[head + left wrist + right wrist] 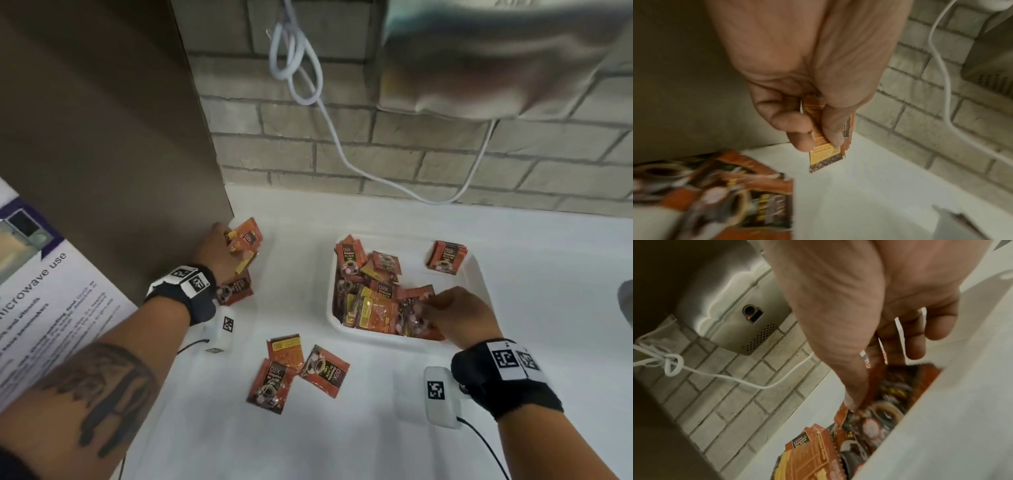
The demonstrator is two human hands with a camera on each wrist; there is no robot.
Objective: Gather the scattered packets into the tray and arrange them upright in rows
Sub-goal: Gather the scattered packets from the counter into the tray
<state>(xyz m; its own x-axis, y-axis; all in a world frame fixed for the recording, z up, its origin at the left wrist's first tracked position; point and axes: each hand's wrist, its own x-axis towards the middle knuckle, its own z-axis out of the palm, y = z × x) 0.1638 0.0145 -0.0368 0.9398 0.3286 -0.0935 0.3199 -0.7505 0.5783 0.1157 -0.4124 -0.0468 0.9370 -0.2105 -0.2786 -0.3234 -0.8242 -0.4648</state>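
Note:
Orange-brown coffee packets lie around a white tray [476, 274] on the white counter. My left hand [237, 245] is at the cabinet corner, pinching a small bunch of packets [824, 151] between thumb and fingers. More packets [236, 291] lie under that wrist. My right hand [432, 305] reaches into the tray's near right part, fingers curled on packets [875, 360] in the jumbled pile [373, 301]. A short upright stack [446, 257] stands in the tray's far right corner. Three loose packets [291, 370] lie on the counter in front.
A brown cabinet side [120, 137] stands close on the left, with a microwave-use notice [41, 291] below it. Behind is a brick wall [394, 154] with a looped white cable [308, 78] and a metal wall unit [496, 58] overhead.

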